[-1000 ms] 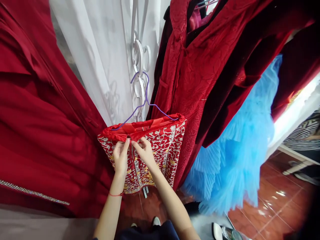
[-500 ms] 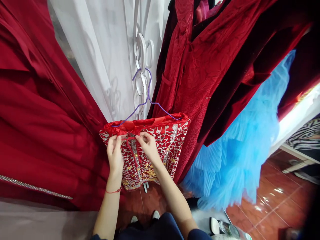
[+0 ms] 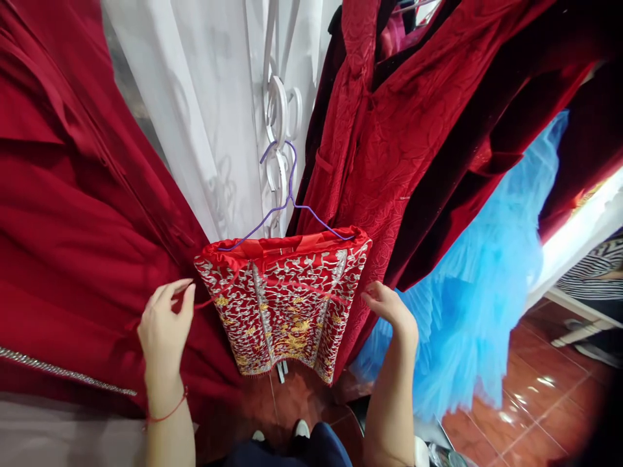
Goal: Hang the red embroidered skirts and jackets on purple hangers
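Note:
A red garment embroidered in silver and gold (image 3: 287, 305) hangs folded over a purple wire hanger (image 3: 287, 207) hooked on white scrolled ironwork (image 3: 278, 110). A thin red drawstring (image 3: 292, 283) runs across its front. My left hand (image 3: 165, 324) is out to the garment's left, fingers pinched on the left end of the string. To the right of the garment, my right hand (image 3: 389, 308) is closed on the other end, pulling the string taut.
A large red gown with a beaded trim (image 3: 73, 227) hangs at left, a white curtain (image 3: 204, 117) behind. A dark red patterned robe (image 3: 389, 143) and a blue tulle dress (image 3: 467, 292) hang at right. Red floor tiles (image 3: 525, 415) lie below; someone in stripes (image 3: 596, 269) is at far right.
Both hands were together at the garment's waistband middle, then moved apart sideways, drawing the red string out to left and right.

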`<state>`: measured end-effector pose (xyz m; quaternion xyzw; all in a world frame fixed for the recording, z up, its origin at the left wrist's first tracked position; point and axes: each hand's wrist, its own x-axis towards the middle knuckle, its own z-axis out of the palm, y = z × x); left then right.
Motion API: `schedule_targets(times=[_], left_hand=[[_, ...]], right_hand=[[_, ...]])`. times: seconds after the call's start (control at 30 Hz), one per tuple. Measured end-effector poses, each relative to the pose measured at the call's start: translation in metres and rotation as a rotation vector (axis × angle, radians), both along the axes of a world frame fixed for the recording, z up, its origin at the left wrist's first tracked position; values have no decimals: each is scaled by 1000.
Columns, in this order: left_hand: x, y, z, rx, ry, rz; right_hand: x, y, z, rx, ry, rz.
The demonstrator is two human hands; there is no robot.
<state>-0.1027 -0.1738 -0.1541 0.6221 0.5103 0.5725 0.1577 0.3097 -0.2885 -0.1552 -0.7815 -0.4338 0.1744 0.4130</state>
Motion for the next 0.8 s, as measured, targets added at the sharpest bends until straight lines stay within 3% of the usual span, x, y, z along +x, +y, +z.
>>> schedule_targets(times=[0.03,0.07,0.17,0.27,0.37,0.43,0.5,0.63,0.73,0.8], left_hand=[[17,-5,9,125,56,23],[35,-9,18,208,98,-50],[77,-7,39,277,367,-286],[92,4,45,245,659,-253],[85,12,40,231,773,-163],[78,15,38,242,804,-153],[73,18,37,255,834,-188],[68,20,37,280,819,-263],[67,16,36,288,803,-271],[67,12,36,287,778,-277]], right_hand=[[-12,3,6,42,-79,-21],[-28,8,13,112,-184,-34],[-90,33,38,497,-438,164],[-149,63,46,696,-719,519],[-188,82,30,675,-802,694],[-203,86,15,582,-670,653],[-212,87,6,481,-521,522],[-217,88,6,365,-426,273],[-220,90,6,354,-393,238],[-223,93,0,436,-291,231]])
